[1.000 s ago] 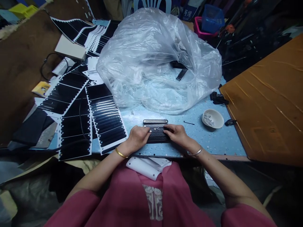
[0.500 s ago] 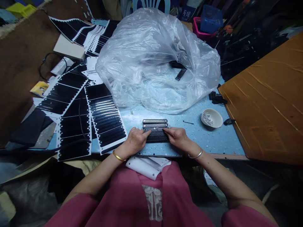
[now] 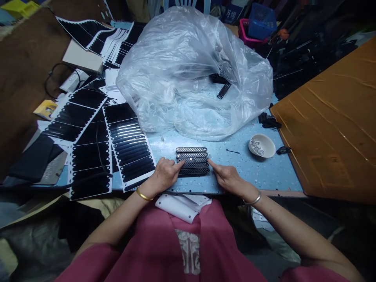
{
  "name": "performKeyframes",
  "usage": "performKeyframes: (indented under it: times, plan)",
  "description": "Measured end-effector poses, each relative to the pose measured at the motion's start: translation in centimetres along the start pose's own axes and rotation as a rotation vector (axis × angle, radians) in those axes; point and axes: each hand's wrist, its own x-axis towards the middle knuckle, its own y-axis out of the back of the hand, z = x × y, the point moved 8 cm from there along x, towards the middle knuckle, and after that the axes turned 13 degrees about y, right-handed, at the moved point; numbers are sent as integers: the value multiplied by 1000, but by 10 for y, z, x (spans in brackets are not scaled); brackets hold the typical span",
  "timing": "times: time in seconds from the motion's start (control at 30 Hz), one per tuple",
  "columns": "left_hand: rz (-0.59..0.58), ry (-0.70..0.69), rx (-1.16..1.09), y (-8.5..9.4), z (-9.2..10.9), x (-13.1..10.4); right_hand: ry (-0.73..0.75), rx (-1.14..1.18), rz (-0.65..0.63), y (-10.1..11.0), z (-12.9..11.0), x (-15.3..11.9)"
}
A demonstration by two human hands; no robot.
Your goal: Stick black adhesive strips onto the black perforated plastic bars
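Several narrow black bars (image 3: pixel 192 166) with a crosshatch texture lie side by side in front of me. Small silver dots show at their ends and near the middle of one bar. My left hand (image 3: pixel 167 172) rests at their left end, its index finger touching a bar and its other fingers curled in; whether anything is inside them is hidden. At the right end, my right hand (image 3: pixel 229 178) points a stretched index finger at the edge of the bars, with nothing visible in it. A white bowl (image 3: pixel 268 147) of small silver pieces stands to the right.
A large clear plastic bag (image 3: pixel 164 51) covers the back of the blue table (image 3: pixel 235 172). Sheets of black strips (image 3: pixel 129 145) spread over the left side. A thin black piece (image 3: pixel 233 151) lies near the bowl. A brown board (image 3: pixel 331 125) leans in at right.
My right hand has drawn back to the right, from over the bars to their right edge, and its index finger is now stretched out. My left hand stays at the left end.
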Motion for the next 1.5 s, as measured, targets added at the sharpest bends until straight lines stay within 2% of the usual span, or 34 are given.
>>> performKeyframes:
  times: [0.1, 0.3, 0.63, 0.83, 1.03, 1.23, 1.5]
  plan:
    - [-9, 2, -2, 0, 0, 0, -12, 87, 19, -1, 1, 0]
    - [-57, 4, 6, -2, -1, 1, 38, -36, -19, -7, 1, 3]
    - [-148, 28, 43, -7, -21, -8, 91, -74, 52, -1, -3, 6]
    - [-226, -42, 58, -11, -15, -4, 87, -65, 53, -3, -1, 7]
    - [-318, -124, 126, -5, -17, 0, 121, -122, 31, 3, -8, 11]
    - [-407, -54, -2, -2, -25, 11, 131, -132, 56, 2, -12, 12]
    - [-403, -96, 99, 3, -24, 7, 168, -160, 88, 2, -14, 11]
